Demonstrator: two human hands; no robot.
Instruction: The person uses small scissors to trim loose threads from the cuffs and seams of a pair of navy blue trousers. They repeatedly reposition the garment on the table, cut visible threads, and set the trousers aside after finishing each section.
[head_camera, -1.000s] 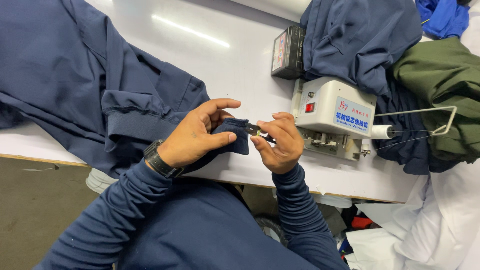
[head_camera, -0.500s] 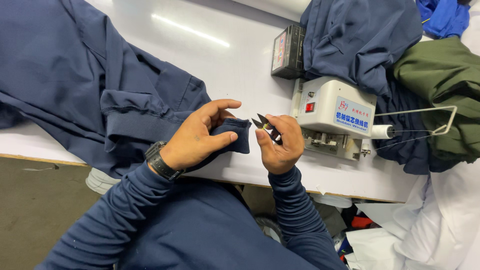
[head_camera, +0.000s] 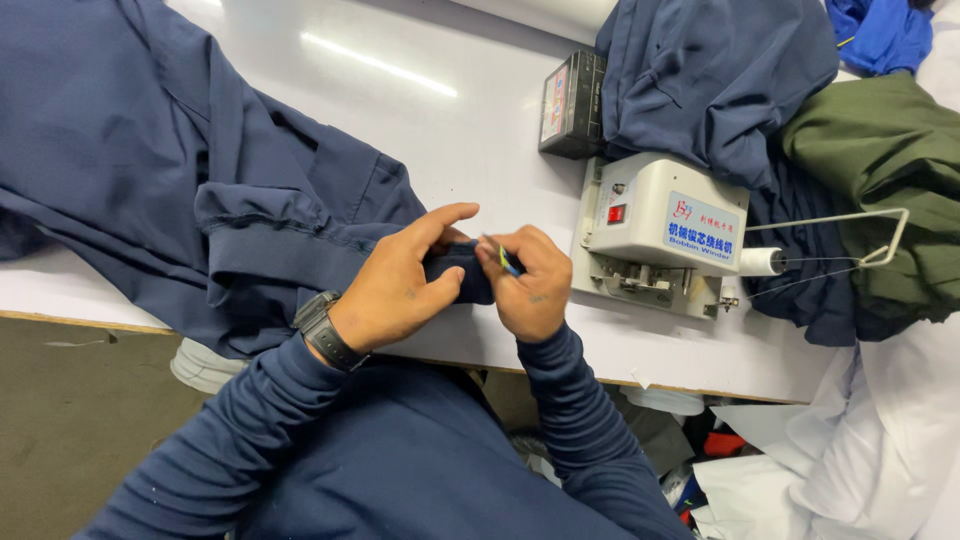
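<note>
Currently left hand (head_camera: 400, 290) grips a folded edge of the navy blue fabric garment (head_camera: 200, 190), thumb and fingers curled around it, index finger extended. Right hand (head_camera: 530, 285) sits just beside it at 3 o'clock, fingers pinched on a small thread snipper with a blue-green handle (head_camera: 503, 258), tip against the fabric. Garment spreads from the hands toward 10 o'clock across the white table (head_camera: 440, 130). White boxy bobbin winder machine (head_camera: 660, 235) near the right hand at 2 o'clock; olive green cloth (head_camera: 880, 170) farther right.

Winder machine (head_camera: 660, 235) sits on table (head_camera: 420, 110), right of garment (head_camera: 180, 190).
</note>
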